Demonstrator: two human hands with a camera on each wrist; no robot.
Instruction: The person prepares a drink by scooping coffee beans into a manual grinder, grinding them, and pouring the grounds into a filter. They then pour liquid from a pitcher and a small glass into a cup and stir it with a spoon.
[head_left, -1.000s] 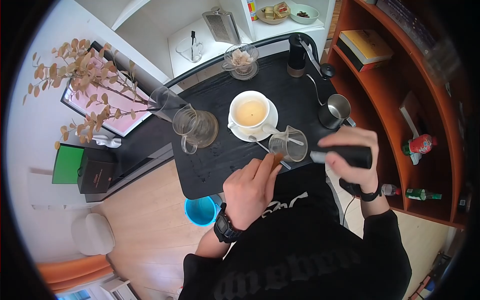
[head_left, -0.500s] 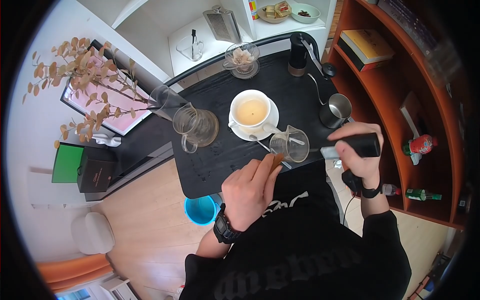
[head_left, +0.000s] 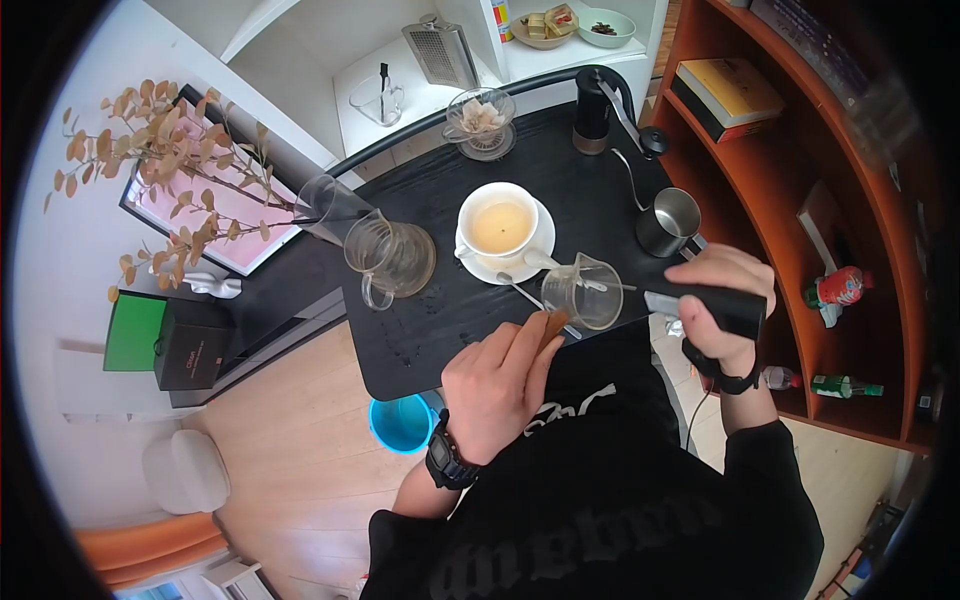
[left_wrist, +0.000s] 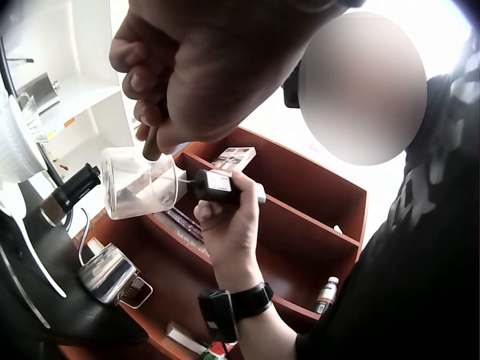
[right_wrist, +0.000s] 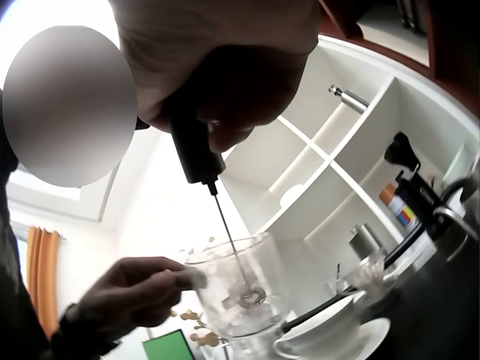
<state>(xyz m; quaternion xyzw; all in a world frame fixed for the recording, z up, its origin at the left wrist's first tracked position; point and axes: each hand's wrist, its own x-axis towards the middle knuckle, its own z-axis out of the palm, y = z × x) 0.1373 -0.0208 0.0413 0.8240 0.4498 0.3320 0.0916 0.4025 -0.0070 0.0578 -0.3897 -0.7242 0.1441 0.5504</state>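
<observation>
My left hand (head_left: 495, 375) pinches the brown handle (head_left: 554, 324) of a clear glass measuring cup (head_left: 592, 296), tilted with its mouth towards the right hand. A black handheld milk frother (head_left: 735, 310) lies in the grip of my right hand (head_left: 728, 268). Its thin shaft passes into the cup's mouth, and the whisk coil (right_wrist: 252, 298) shows through the glass in the right wrist view. Beyond the measuring cup, a white cup (head_left: 500, 220) of pale yellowish liquid stands on a saucer (head_left: 546, 235). A spoon (head_left: 520, 290) leans on the saucer's near edge.
On the black table (head_left: 410, 350) stand a glass jug (head_left: 395, 255) at left, a glass dripper with a paper filter (head_left: 480, 120) at the back, a hand grinder (head_left: 592, 115) and a metal gooseneck kettle (head_left: 670, 222) at right. A blue bucket (head_left: 402, 425) sits on the floor.
My right hand has moved a little to the right with the frother, which now angles differently. The measuring cup has shifted slightly to the right in my left hand.
</observation>
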